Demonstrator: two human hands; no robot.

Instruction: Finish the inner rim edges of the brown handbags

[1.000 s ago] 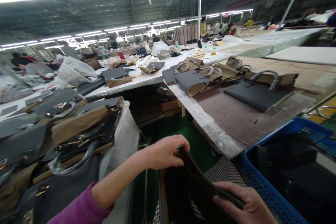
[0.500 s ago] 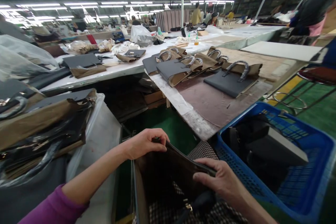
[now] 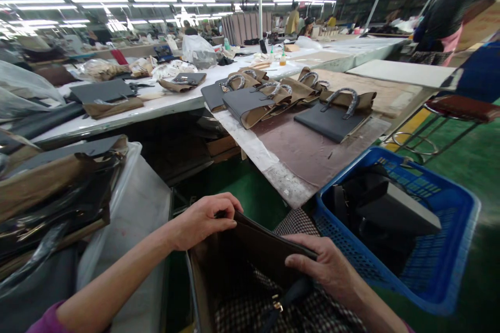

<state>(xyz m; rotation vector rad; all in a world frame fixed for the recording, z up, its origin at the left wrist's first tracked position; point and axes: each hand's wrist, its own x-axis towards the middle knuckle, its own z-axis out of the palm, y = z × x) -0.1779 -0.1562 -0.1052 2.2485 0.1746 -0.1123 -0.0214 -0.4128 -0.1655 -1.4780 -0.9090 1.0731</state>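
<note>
Low in front of me is a dark handbag [image 3: 261, 242] with a brown inner side, its top edge facing up. My left hand [image 3: 209, 218] pinches that edge at the far left corner, thumb inside. Farther right along the same edge, my right hand [image 3: 322, 260] grips with the thumb on the inner side and the fingers over the outside. A dark strap with a gold-coloured metal fitting [image 3: 277, 303] hangs by the bag's near side. Black-and-white checked cloth [image 3: 238, 315] shows below and beyond the bag. The bag's lower part is out of frame.
Several grey handbags [image 3: 250, 104] with wrapped handles lie on the worktable [image 3: 291, 153] ahead. A blue plastic basket [image 3: 441, 291] holding dark items stands at right. More bags [image 3: 47, 182] are piled at left beside a pale bin [image 3: 146, 208]. A stool [image 3: 464, 109] and a person [image 3: 441, 21] are farther right.
My view has turned slightly right, so the surroundings sit farther left in the picture. Both hands keep their hold on the bag's edge, with little other movement.
</note>
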